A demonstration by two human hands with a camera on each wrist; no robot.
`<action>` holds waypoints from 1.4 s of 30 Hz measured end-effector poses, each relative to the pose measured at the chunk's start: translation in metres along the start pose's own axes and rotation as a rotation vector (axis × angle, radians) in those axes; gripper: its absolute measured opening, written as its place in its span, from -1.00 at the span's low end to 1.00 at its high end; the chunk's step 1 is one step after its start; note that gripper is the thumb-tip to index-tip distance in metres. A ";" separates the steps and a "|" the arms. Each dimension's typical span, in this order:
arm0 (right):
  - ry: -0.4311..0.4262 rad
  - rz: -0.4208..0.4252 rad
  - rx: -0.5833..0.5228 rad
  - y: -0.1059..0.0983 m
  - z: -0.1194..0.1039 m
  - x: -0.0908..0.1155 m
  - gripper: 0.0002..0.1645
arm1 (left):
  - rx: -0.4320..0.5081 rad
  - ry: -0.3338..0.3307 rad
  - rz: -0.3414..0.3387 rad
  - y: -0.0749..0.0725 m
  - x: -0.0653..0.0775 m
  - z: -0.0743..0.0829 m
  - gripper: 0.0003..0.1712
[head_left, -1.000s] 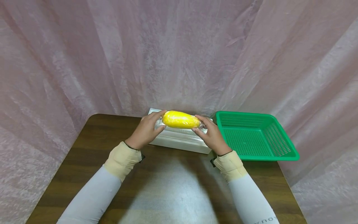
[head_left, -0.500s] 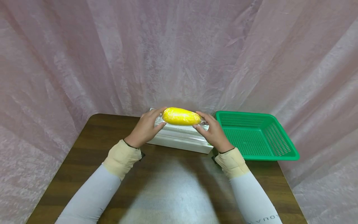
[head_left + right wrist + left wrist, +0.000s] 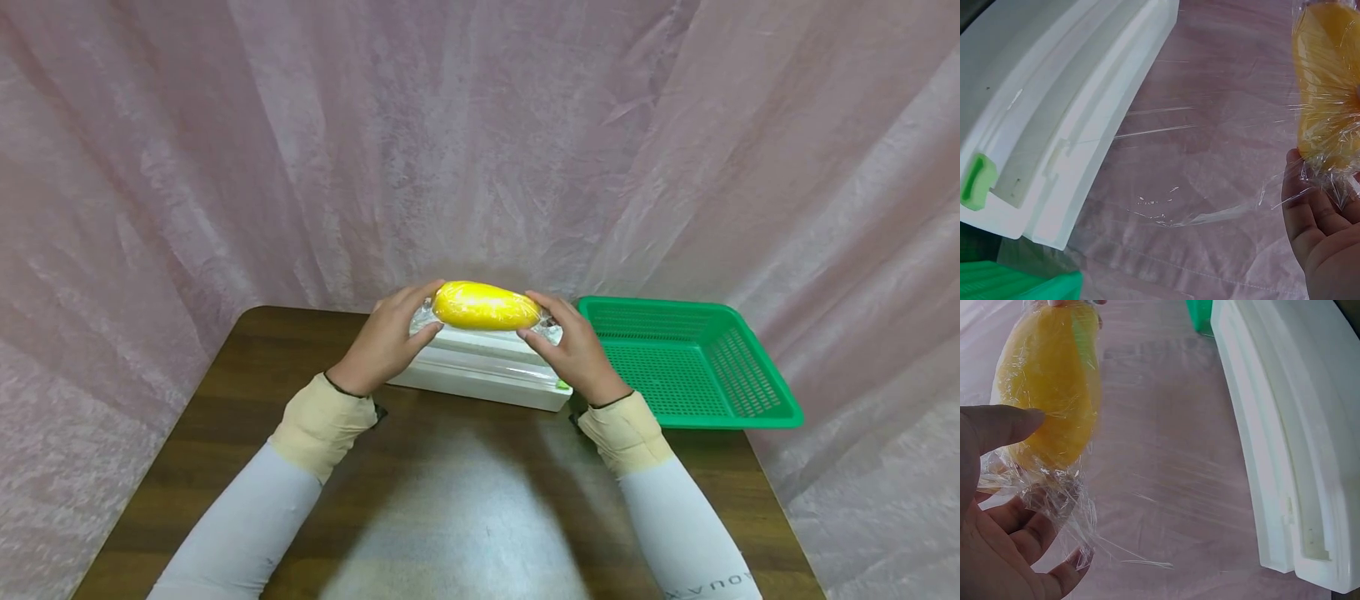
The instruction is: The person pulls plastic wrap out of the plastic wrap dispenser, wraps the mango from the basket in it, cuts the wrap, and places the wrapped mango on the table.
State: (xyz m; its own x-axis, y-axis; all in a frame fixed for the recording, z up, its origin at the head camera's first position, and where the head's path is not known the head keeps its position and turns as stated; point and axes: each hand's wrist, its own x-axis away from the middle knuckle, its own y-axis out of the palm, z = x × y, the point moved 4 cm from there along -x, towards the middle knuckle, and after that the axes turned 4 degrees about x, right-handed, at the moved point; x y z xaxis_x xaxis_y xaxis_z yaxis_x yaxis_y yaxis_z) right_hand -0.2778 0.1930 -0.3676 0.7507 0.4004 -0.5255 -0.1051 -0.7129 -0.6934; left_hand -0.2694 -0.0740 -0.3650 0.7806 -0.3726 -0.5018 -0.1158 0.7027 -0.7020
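Observation:
A long yellow fruit [image 3: 486, 306], smooth and mango-like, is wrapped in clear cling film and held up over a white cling film dispenser [image 3: 487, 377]. My left hand [image 3: 387, 337] grips its left end; in the left wrist view the thumb [image 3: 1010, 425] presses on its side, with bunched film [image 3: 1054, 487] by the curled fingers. The right end is held between thumb and fingers of my right hand [image 3: 576, 350]. Clear film stretches between the dispenser and the fruit in the right wrist view. A green slider [image 3: 979, 181] sits at the dispenser's end.
A green plastic basket [image 3: 765, 367] with perforated walls stands to the right of the dispenser. Both rest on a brown wooden table [image 3: 247, 400], near its far edge. A pink curtain [image 3: 480, 150] hangs behind.
Both hands have lifted the yellow fruit slightly, shifting it up and away in the head view. More of the dispenser and its green slider now shows below it.

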 end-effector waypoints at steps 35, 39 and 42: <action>-0.103 0.037 0.046 -0.031 -0.031 -0.009 -0.25 | 0.024 0.086 0.097 -0.026 -0.006 0.026 -0.24; -0.119 0.045 0.049 -0.033 -0.035 -0.008 -0.25 | 0.029 0.090 0.099 -0.028 -0.004 0.028 -0.24; -0.129 0.043 0.047 -0.034 -0.037 -0.006 -0.26 | 0.034 0.090 0.096 -0.030 -0.001 0.030 -0.24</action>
State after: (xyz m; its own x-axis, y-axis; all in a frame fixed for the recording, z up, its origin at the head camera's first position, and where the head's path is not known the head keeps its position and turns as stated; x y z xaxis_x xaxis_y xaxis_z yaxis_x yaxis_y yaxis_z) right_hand -0.2545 0.1933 -0.3224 0.6550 0.4426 -0.6124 -0.1682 -0.7047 -0.6892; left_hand -0.2486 -0.0763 -0.3280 0.7085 -0.3544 -0.6103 -0.1656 0.7571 -0.6320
